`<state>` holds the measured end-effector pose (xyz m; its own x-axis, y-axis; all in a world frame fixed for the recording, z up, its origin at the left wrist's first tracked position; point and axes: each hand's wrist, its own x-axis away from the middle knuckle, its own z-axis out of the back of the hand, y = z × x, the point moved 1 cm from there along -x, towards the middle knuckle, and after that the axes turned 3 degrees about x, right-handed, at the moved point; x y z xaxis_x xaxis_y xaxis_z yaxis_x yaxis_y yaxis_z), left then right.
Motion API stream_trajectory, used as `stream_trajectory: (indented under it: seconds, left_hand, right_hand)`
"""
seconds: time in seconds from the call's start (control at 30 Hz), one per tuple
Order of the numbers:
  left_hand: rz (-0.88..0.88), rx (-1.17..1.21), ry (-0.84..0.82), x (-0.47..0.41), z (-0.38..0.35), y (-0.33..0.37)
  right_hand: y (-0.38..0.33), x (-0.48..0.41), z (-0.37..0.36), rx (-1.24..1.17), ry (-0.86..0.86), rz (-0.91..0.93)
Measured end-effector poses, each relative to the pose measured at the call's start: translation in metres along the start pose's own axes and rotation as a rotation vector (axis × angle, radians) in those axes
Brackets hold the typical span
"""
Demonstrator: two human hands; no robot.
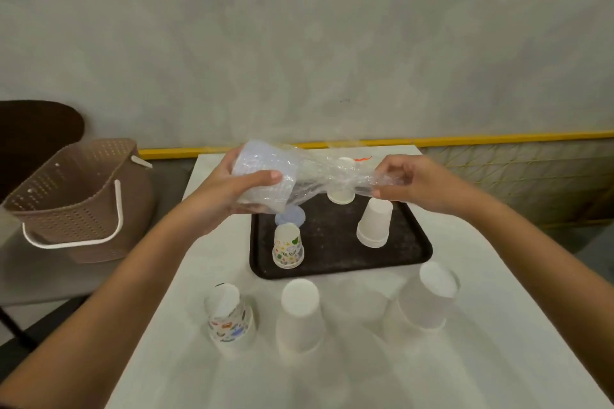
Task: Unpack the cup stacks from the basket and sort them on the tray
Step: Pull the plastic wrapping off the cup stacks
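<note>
The left hand (pixel 232 196) curls fingers and thumb round a sideways stack of pale blue plastic cups (pixel 262 173), the colour perhaps skewed by the film, above the black rectangular tray (pixel 335 262) at its eleven o'clock. The right hand (pixel 418 183) pinches the loose end of the clear plastic sleeve (pixel 332 176), stretched toward three o'clock. The brown perforated plastic basket (pixel 66 202) stands at the tray's nine o'clock.

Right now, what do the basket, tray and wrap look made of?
Basket: brown plastic, probably; moulded perforated walls, matte.
Tray: black, likely plastic; dull, speckled surface.
Wrap: thin clear plastic film; crinkled, glossy, see-through.
</note>
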<state>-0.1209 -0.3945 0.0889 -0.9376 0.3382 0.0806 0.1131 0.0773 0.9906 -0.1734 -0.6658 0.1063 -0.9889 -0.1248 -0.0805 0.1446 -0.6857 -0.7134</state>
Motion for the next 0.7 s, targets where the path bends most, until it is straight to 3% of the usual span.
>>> stream_trajectory:
  seconds: [0.23,0.43,0.5,0.53,0.6,0.7]
  left_hand:
    - [0.128,0.026,0.095,0.015,-0.011,-0.013]
    - [0.215,0.100,0.164,0.028,-0.024,-0.018]
    - [0.244,0.155,0.198,0.029,-0.032,-0.019]
    - [0.256,0.189,0.213,0.030,-0.035,-0.020]
    - [0.282,0.240,0.225,0.031,-0.041,-0.024]
    - [0.312,0.274,0.230,0.032,-0.048,-0.028]
  right_hand:
    - [0.036,0.003,0.021,0.188,0.130,0.185]
    - [0.049,0.008,0.037,0.410,0.497,0.497]
    - [0.051,0.011,0.035,0.269,0.595,0.496]
    - [0.050,0.012,0.036,0.073,0.616,0.418]
    - [0.048,0.012,0.036,-0.372,0.561,0.227]
    - [0.050,0.012,0.031,-0.594,0.426,0.119]
